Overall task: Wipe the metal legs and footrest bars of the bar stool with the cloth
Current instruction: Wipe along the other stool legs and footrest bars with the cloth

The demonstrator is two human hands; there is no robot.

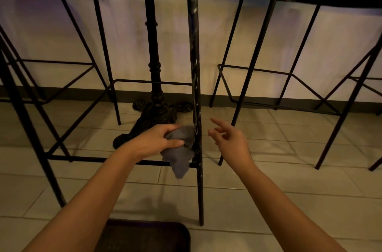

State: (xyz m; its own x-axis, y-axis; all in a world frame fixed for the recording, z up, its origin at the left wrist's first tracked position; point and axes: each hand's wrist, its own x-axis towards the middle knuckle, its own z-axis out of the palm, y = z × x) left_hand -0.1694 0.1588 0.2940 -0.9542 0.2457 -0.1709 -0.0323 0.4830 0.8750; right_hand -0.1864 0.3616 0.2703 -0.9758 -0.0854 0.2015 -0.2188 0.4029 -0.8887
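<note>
Nearest the viewer, a dark mat [144, 237] lies on the tiled floor [268, 200] between the two forearms. Further out, the left hand [157, 141] grips a grey cloth [180, 152], its fingers [175, 143] curled around the bunched fabric and pressing it against the bar stool's near leg [198, 189], just above the front footrest bar [93, 158]; loose cloth hangs below the fingers. Just right of that leg, the right hand [229, 140] hovers with fingers spread, holding nothing. Beyond the left fingers stands an ornate pedestal base [155, 107]. Another stool [289, 45] stands far right.
</note>
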